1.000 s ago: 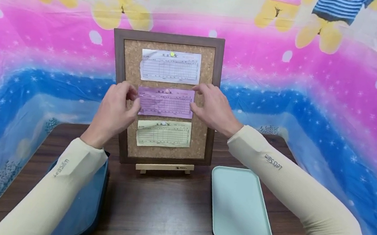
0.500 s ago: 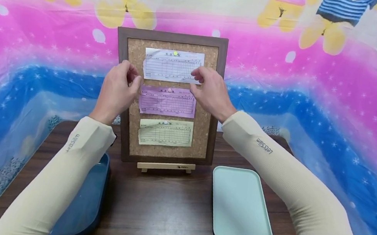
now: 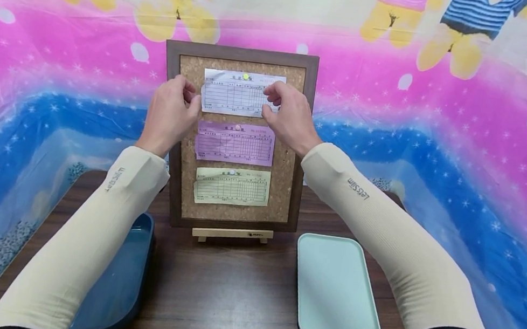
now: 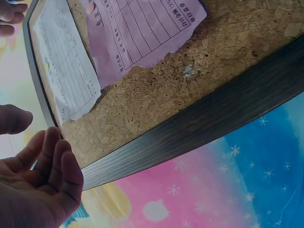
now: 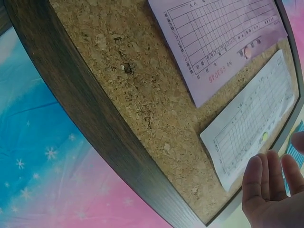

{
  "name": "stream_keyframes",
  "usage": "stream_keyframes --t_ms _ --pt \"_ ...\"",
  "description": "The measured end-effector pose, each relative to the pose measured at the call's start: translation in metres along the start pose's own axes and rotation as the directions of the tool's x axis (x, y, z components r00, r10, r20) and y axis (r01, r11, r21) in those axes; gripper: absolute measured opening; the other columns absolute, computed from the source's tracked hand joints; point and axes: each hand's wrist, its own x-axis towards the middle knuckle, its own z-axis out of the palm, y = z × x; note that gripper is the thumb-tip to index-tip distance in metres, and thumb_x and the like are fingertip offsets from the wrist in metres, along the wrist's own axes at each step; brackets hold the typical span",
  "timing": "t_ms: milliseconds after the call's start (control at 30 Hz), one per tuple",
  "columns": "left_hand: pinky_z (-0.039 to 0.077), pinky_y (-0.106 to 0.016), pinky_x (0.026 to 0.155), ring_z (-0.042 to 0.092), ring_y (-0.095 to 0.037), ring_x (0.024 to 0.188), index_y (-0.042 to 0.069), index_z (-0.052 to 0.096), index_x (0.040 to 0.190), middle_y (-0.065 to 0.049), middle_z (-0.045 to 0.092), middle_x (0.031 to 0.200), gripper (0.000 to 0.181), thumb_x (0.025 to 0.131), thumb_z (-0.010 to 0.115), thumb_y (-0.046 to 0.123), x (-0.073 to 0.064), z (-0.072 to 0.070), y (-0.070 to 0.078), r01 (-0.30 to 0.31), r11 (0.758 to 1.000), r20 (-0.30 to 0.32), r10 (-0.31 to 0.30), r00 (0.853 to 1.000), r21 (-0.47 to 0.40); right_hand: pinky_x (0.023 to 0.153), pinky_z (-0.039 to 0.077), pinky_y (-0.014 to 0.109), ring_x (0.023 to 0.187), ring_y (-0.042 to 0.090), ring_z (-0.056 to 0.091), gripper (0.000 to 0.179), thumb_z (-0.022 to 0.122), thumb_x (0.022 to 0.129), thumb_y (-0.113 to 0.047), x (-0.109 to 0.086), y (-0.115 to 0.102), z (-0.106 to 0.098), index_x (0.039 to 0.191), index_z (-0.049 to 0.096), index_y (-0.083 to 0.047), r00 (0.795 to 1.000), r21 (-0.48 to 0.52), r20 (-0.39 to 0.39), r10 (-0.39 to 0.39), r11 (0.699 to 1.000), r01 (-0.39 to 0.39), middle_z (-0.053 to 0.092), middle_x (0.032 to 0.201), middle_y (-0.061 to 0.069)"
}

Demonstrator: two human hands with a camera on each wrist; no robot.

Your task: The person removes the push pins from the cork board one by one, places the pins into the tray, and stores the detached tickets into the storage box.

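A cork board (image 3: 281, 199) in a dark wooden frame stands upright, with three printed receipt slips pinned one above another. On top is a white slip (image 3: 225, 95) under a yellow-green pushpin (image 3: 246, 77). Below it come a purple slip (image 3: 233, 145) with a pale pushpin (image 3: 237, 127) and a light green slip (image 3: 231, 189). My left hand (image 3: 170, 113), fingers loosely bent, is beside the white slip's left edge, holding nothing. My right hand (image 3: 290, 116) hovers before that slip's right end, partly covering it. In the right wrist view a gap shows between its fingers (image 5: 266, 178) and the slip.
A small wooden easel (image 3: 233, 234) supports the board on the dark wooden table (image 3: 218, 300). A blue tray (image 3: 121, 278) lies at left, partly under my left forearm. At right lies a pale green tray (image 3: 339, 290). A patterned cloth (image 3: 375, 85) hangs behind.
Both hands have risen from beside the purple slip to the level of the white slip. The slips and pins stay in place on the board.
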Motion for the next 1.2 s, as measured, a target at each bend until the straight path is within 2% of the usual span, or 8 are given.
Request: stream_keyframes --t_ms 167,400,633,867,1200 --pt "0.043 -0.042 0.08 0.055 -0.031 0.09 -0.003 0.06 0.107 -0.016 0.061 0.093 0.027 0.095 0.048 0.018 0.008 0.003 0.002 0.04 0.999 -0.005 -0.04 0.999 0.029 0.086 0.041 0.021 0.099 0.015 0.056 0.026 0.062 0.089 -0.012 0.005 -0.001 0.001 0.114 0.06 -0.006 1.0 -0.001 0.016 0.023 1.0 -0.023 0.06 0.107 0.004" --pt "0.043 -0.043 0.083 0.057 -0.033 0.095 -0.005 0.061 0.111 -0.018 0.064 0.097 0.029 0.093 0.053 0.017 0.019 0.004 0.002 0.039 0.999 -0.034 -0.039 0.999 0.007 0.086 0.04 0.019 0.101 0.014 0.055 0.027 0.06 0.089 -0.011 0.015 -0.007 0.002 0.116 0.06 -0.006 0.999 -0.008 0.038 0.022 1.0 -0.021 0.06 0.109 0.004" --pt "0.04 -0.042 0.086 0.052 -0.033 0.098 -0.005 0.061 0.11 -0.018 0.062 0.098 0.029 0.093 0.055 0.017 0.023 0.004 0.0 0.037 0.999 -0.049 -0.035 0.998 0.035 0.085 0.04 0.019 0.101 0.015 0.054 0.031 0.06 0.09 -0.01 0.029 -0.011 0.006 0.121 0.058 -0.007 0.995 0.029 0.094 0.035 0.999 -0.038 0.059 0.112 0.004" --pt "0.036 -0.042 0.086 0.045 -0.032 0.099 -0.002 0.055 0.112 -0.016 0.052 0.101 0.032 0.094 0.049 0.023 0.029 0.006 0.004 0.084 0.993 -0.027 -0.082 0.996 0.085 0.085 0.041 0.02 0.101 0.013 0.055 0.035 0.057 0.09 -0.009 0.044 -0.013 0.007 0.125 0.055 -0.009 0.986 0.037 0.153 0.061 0.997 -0.067 0.057 0.116 0.004" --pt "0.039 -0.043 0.088 0.05 -0.032 0.102 -0.002 0.056 0.112 -0.017 0.057 0.104 0.032 0.094 0.049 0.023 0.034 0.016 0.011 0.125 0.987 0.011 -0.126 0.992 0.101 0.085 0.041 0.021 0.101 0.012 0.054 0.035 0.057 0.091 -0.012 0.058 -0.014 0.009 0.126 0.053 -0.01 0.978 0.052 0.178 0.112 0.991 -0.123 0.056 0.117 0.002"
